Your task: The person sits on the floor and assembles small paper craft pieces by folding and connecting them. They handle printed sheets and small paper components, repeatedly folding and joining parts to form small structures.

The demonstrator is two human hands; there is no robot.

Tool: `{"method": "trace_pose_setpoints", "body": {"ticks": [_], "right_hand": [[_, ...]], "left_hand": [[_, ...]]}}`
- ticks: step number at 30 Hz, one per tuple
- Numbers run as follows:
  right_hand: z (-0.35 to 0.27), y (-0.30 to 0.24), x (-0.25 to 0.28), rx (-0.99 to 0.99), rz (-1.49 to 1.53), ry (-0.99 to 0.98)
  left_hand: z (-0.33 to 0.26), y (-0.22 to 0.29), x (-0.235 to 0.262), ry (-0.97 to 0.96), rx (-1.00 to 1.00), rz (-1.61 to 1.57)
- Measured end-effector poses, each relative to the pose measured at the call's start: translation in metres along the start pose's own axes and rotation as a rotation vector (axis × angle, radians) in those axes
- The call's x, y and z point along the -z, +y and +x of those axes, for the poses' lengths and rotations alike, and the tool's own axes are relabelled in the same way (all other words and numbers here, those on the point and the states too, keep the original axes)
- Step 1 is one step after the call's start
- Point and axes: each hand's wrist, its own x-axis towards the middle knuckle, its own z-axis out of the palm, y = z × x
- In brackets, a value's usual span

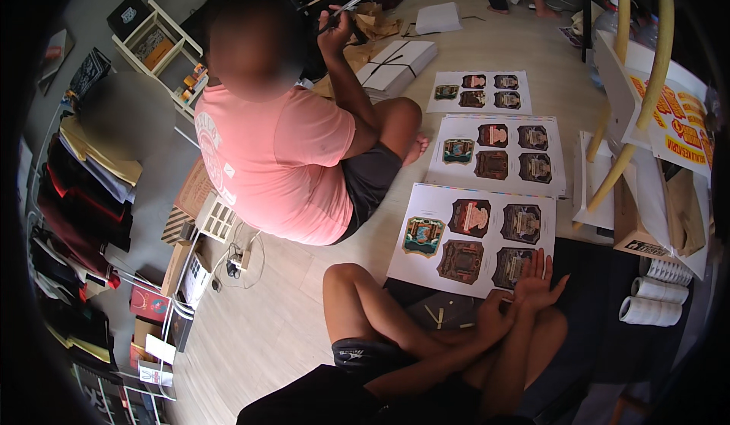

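Note:
My right hand (538, 282) is turned palm up with its fingers spread, at the lower right corner of a white printed sheet (411, 265). My left hand (496, 317) is beside it, fingers curled in and meeting the base of the right palm. Whatever the left fingers pinch, if anything, is too small to make out. The near sheet carries several ornate dark and coloured labels. Between it and my crossed legs, a few thin yellowish strips (439, 316) lie on a dark surface (461, 311).
Two more printed sheet stacks (437, 168) (441, 106) lie beyond. A person in a pink shirt (266, 174) sits left, raising a long thin item. A bound paper stack (395, 66) is behind. Rolls (650, 311) and a cane-framed rack (601, 189) stand right; cables (236, 261) lie left.

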Motion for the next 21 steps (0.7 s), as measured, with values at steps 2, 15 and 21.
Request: {"method": "trace_pose_setpoints", "body": {"ticks": [2, 15, 21], "right_hand": [[0.0008, 0.0013, 0.0021, -0.013, -0.009, -0.002], [0.0018, -0.0006, 0.0066, -0.057, -0.006, -0.022], [0.0029, 0.0007, 0.0063, -0.038, -0.024, -0.036]], "left_hand": [[0.0018, 0.0030, -0.0004, 0.026, 0.021, -0.061], [0.0078, 0.0062, 0.0069, -0.034, -0.012, -0.029], [0.0085, 0.0052, 0.0063, -0.017, -0.043, -0.026]]}}
